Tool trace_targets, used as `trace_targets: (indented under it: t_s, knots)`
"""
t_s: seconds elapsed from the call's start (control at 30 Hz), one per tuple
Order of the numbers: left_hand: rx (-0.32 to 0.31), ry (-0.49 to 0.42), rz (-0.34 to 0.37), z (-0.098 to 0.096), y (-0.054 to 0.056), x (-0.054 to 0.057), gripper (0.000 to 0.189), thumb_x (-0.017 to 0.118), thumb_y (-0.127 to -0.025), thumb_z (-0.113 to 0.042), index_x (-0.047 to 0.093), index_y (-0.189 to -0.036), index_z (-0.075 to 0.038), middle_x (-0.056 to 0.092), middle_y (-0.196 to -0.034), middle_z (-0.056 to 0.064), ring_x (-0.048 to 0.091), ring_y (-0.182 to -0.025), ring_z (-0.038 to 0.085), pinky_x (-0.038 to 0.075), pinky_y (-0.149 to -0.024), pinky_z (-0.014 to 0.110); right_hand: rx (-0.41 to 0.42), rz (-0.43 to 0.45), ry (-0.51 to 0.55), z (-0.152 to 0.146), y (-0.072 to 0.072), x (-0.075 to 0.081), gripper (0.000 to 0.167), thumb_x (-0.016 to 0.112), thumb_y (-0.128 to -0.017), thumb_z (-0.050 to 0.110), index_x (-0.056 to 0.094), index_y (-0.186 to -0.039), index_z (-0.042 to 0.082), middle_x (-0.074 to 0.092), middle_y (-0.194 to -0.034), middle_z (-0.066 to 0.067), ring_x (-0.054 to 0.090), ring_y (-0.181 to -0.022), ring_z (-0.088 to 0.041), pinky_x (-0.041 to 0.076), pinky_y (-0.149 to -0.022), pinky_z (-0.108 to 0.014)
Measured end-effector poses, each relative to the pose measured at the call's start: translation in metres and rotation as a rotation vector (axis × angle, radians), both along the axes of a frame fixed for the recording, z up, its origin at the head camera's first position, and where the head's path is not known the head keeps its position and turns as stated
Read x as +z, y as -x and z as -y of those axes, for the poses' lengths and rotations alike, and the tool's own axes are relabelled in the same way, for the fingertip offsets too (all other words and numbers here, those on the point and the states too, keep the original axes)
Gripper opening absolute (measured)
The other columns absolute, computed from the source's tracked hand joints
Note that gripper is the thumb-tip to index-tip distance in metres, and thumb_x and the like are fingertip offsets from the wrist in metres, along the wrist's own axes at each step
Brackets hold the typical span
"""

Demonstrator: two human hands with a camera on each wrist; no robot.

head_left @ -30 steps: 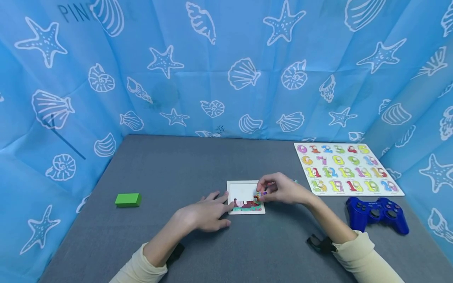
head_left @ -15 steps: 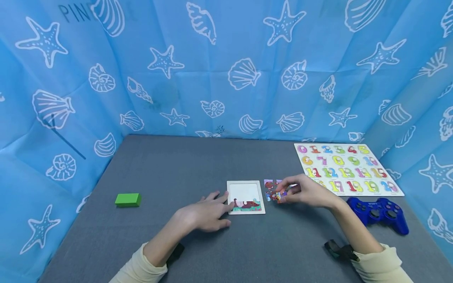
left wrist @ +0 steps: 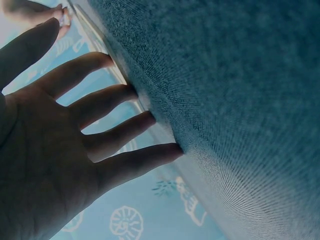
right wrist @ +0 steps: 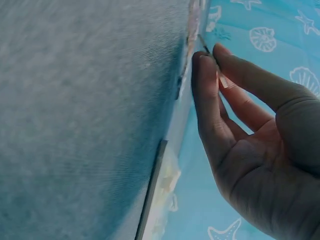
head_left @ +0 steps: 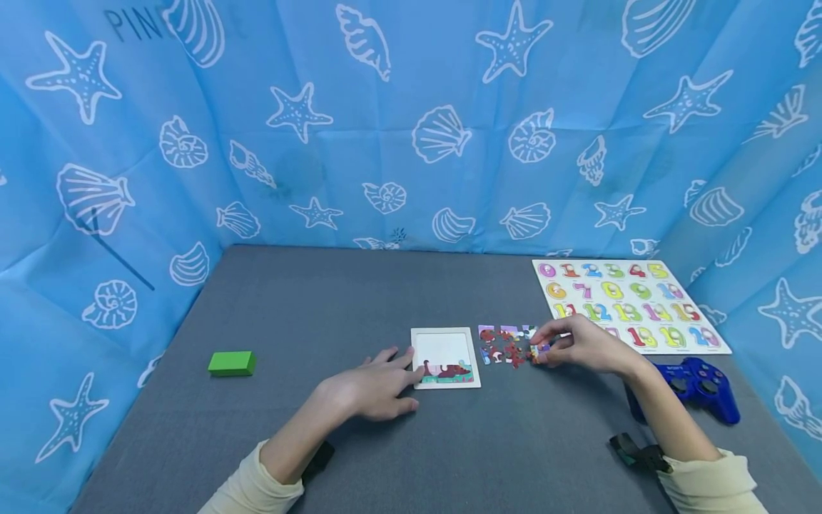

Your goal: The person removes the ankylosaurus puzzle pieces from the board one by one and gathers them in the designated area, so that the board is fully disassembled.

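The right grip [head_left: 583,345] pinches a jigsaw piece [head_left: 541,351] between finger and thumb, with other jigsaw pieces [head_left: 514,355] just left of it on the grey surface [head_left: 359,300]. The left grip [head_left: 372,391], fingers spread apart, touches the white puzzle tray [head_left: 444,348] to its right

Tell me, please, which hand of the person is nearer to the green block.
Left. The left hand lies to the right of the green block, at the left edge of the puzzle tray; the right hand is farther right, past the tray, pinching a puzzle piece.
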State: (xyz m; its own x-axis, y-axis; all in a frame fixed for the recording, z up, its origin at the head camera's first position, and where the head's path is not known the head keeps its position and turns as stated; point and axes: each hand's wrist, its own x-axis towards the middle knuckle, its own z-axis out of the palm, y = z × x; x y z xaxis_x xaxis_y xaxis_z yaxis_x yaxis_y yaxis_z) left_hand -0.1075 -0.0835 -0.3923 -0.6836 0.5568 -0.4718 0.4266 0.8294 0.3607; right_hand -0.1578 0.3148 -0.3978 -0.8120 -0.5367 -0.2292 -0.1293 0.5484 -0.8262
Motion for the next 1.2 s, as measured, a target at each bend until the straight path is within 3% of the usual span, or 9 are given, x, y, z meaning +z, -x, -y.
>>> trace_targets:
  t_s: [0.23, 0.57, 0.87, 1.0, 1.2]
  knots:
    - [0.004, 0.001, -0.002, 0.000, -0.001, 0.000, 0.063, 0.062, -0.111, -0.043, 0.042, -0.169, -0.027, 0.023, -0.183, 0.006, 0.018, -0.171, 0.034, 0.028, -0.132, 0.067, -0.011, -0.005, -0.060, 0.000, 0.002, -0.007, 0.028, 0.074, -0.101, 0.003, 0.072, -0.124, -0.011, 0.076, -0.118, -0.024, 0.077, -0.092, -0.009, 0.066, -0.079, -0.027]
    - [-0.003, -0.006, -0.004, 0.001, 0.000, 0.000, 0.063, 0.062, -0.111, -0.043, 0.042, -0.169, -0.026, 0.023, -0.183, 0.006, 0.018, -0.171, 0.034, 0.029, -0.132, 0.068, -0.020, -0.121, -0.147, 0.010, 0.002, -0.009, 0.023, 0.080, -0.097, 0.006, 0.077, -0.116, -0.006, 0.080, -0.098, -0.012, 0.066, -0.075, -0.004, 0.057, -0.065, -0.022]
    - [0.011, -0.013, 0.016, 0.001, 0.001, 0.001, 0.067, 0.061, -0.110, -0.047, 0.040, -0.170, -0.026, 0.022, -0.184, 0.005, 0.017, -0.172, 0.032, 0.027, -0.133, 0.067, -0.037, -0.208, -0.233, 0.017, 0.001, -0.004, 0.019, 0.083, -0.093, 0.007, 0.080, -0.110, 0.000, 0.078, -0.092, -0.005, 0.060, -0.072, -0.006, 0.051, -0.062, -0.022]
    - [0.010, -0.031, 0.018, 0.002, 0.001, 0.002, 0.067, 0.061, -0.110, -0.047, 0.040, -0.169, -0.023, 0.023, -0.183, 0.006, 0.017, -0.172, 0.033, 0.027, -0.134, 0.065, -0.042, -0.209, -0.223, 0.019, 0.000, -0.002, 0.019, 0.082, -0.094, 0.008, 0.080, -0.111, -0.001, 0.078, -0.092, -0.005, 0.060, -0.071, -0.005, 0.052, -0.061, -0.022]
    - [0.014, -0.036, 0.010, 0.003, 0.003, 0.001, 0.065, 0.062, -0.110, -0.047, 0.043, -0.167, -0.023, 0.025, -0.183, 0.005, 0.018, -0.171, 0.033, 0.028, -0.134, 0.064, 0.000, -0.190, -0.123, 0.030, -0.001, 0.002, 0.020, 0.081, -0.097, 0.010, 0.079, -0.114, 0.000, 0.078, -0.097, -0.009, 0.060, -0.071, -0.005, 0.052, -0.061, -0.021]
